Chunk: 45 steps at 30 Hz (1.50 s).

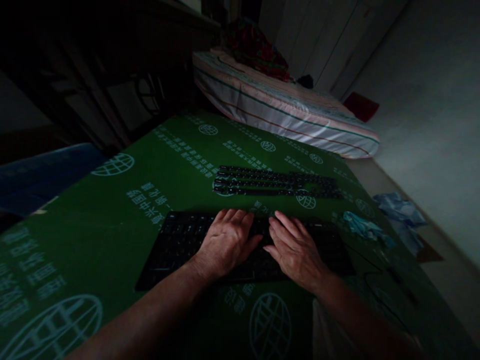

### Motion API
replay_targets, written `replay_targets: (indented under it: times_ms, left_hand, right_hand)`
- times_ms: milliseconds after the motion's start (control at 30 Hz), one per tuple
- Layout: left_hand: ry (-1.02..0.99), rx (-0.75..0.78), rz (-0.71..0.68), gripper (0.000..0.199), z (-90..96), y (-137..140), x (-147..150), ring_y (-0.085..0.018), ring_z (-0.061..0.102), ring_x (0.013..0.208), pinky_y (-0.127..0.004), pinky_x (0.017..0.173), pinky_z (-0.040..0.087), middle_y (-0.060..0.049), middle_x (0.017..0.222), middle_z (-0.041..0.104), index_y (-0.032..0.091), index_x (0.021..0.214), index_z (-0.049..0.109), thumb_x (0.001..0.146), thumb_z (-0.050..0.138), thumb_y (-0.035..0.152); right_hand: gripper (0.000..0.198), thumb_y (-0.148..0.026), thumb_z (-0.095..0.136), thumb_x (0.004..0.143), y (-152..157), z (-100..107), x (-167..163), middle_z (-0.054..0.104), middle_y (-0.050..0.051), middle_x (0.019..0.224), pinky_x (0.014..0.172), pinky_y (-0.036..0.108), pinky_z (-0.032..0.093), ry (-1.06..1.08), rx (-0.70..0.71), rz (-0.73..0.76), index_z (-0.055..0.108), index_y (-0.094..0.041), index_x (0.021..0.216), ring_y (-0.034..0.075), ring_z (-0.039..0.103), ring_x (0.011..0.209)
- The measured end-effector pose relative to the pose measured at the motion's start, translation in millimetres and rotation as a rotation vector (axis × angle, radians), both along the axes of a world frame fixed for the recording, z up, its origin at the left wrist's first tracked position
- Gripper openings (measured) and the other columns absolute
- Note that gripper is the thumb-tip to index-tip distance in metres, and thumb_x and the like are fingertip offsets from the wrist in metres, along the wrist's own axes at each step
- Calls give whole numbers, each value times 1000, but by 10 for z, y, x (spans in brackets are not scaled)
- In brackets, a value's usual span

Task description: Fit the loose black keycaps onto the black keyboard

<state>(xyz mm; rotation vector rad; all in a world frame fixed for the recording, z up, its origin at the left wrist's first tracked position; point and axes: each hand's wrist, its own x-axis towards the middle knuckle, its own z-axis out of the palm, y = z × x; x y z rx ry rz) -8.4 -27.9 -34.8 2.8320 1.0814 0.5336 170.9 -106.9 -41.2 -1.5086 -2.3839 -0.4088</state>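
A black computer keyboard [180, 245] lies on the green printed board in front of me, with keys showing at its left end. My left hand [228, 239] rests over its middle, fingers bent toward the back edge and thumb held apart. Just right of it, my right hand [294, 247] lies across the keyboard with its fingers stretched out. Both hands look open, and what is directly beneath the fingertips is hidden. Beyond the keyboard, loose black keycaps [258, 182] are set out in several rows.
The green board [157, 155] carries pale globe prints and lettering. At its right lie a crumpled turquoise wrapper [367, 227], a thin black cable [375, 295] and a dark slim tool, hard to make out. A bed with a striped sheet [285, 115] stands behind.
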Motion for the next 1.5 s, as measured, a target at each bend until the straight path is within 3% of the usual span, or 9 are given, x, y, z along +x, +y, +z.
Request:
replay_targets:
  times_ms: [233, 500, 900, 1233, 1500]
  left_hand:
    - [11, -1, -2, 34, 14, 3, -10, -25, 57, 93, -41, 85, 44, -12, 99, 63, 12, 106, 57, 87, 48, 40]
    - [29, -26, 5, 38, 36, -4, 2, -25, 58, 94, -42, 87, 43, -13, 100, 63, 11, 107, 57, 87, 48, 41]
    - [44, -3, 19, 37, 28, -1, 0, -24, 58, 92, -39, 85, 43, -11, 101, 64, 13, 106, 57, 86, 49, 42]
    - [37, -4, 7, 41, -19, 15, -6, -25, 57, 94, -40, 87, 42, -12, 104, 63, 11, 110, 56, 87, 46, 44]
    - [40, 15, 7, 42, -22, 31, -4, -25, 57, 93, -41, 87, 42, -12, 101, 63, 11, 109, 56, 88, 45, 46]
  right_hand:
    - [30, -26, 51, 89, 13, -21, 7, 58, 13, 126, 98, 51, 41, 21, -22, 6, 60, -15, 116, 30, 40, 129]
    - [25, -24, 53, 88, -42, -66, 39, 60, 11, 123, 98, 47, 42, 132, 96, -36, 61, -18, 111, 26, 47, 124]
    - [21, -25, 53, 87, -26, -51, 40, 61, 14, 119, 97, 45, 43, 144, 72, -25, 65, -16, 102, 27, 48, 121]
    - [21, -26, 53, 87, -17, -56, 41, 60, 14, 120, 96, 46, 44, 161, 75, -36, 65, -16, 102, 27, 47, 121]
    - [27, -23, 52, 87, 3, -107, 105, 62, 15, 114, 97, 46, 46, 330, 181, -75, 59, -13, 111, 26, 51, 116]
